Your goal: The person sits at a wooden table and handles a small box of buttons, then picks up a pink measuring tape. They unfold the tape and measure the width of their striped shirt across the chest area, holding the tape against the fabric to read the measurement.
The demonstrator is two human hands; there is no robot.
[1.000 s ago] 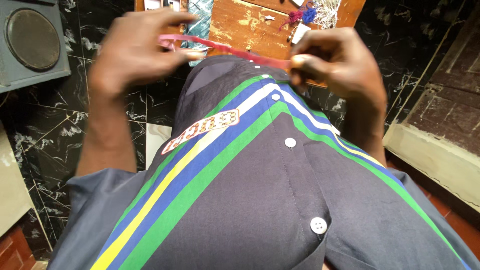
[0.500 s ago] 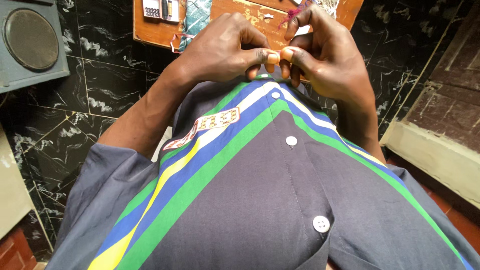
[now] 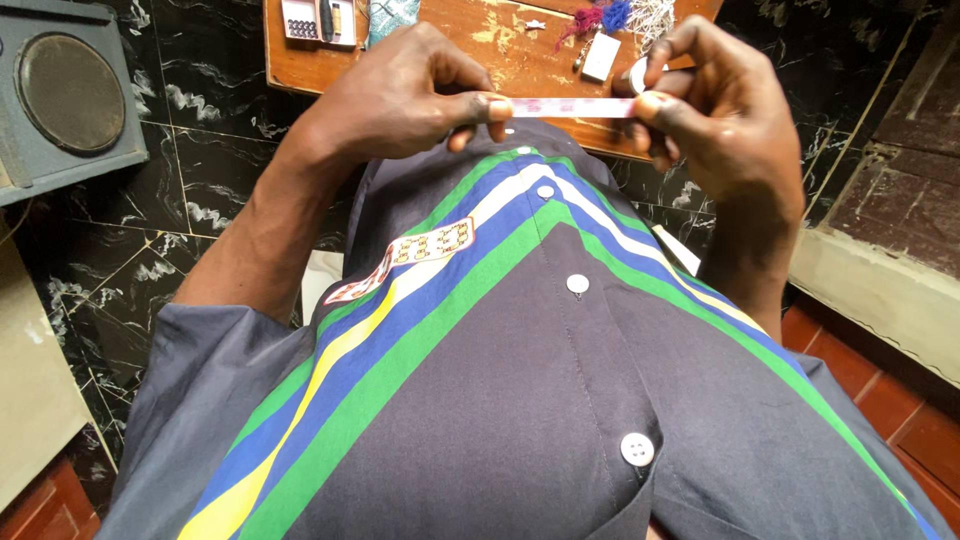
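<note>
At far left, a grey speaker cabinet with a round dark grille [image 3: 70, 90] stands against the black marble-patterned tile floor [image 3: 200, 180].

The left hand [image 3: 400, 95] is closed in a narrow pinch: thumb and forefinger clamp one end of a thin pink flat strip, apparently a tape or ribbon [image 3: 570, 107]. The remaining fingers curl under.

The strip is held taut between both hands, above the lower edge of the dark grey button-front shirt with green, blue, yellow and white diagonal stripes [image 3: 520, 400]. Its long axis runs horizontally, left to right, across the view. Each hand sits at one end; neither is nearer to the strip than the other.

The right hand [image 3: 720, 120] is likewise pinched shut on the opposite end of the strip, thumb below and forefinger above, with the other fingers loosely spread.

Beyond the hands lies a worn orange-brown wooden board [image 3: 480, 40]. On it, left to right:
- a white rectangular tray with small dark items [image 3: 318, 20], at the left edge;
- a tuft of red and blue threads [image 3: 600, 18];
- a small white rectangular tag [image 3: 600, 58].

On the shirt, a slanted oblong patch, white with a red border [image 3: 405, 258], lies over the stripes.
</note>
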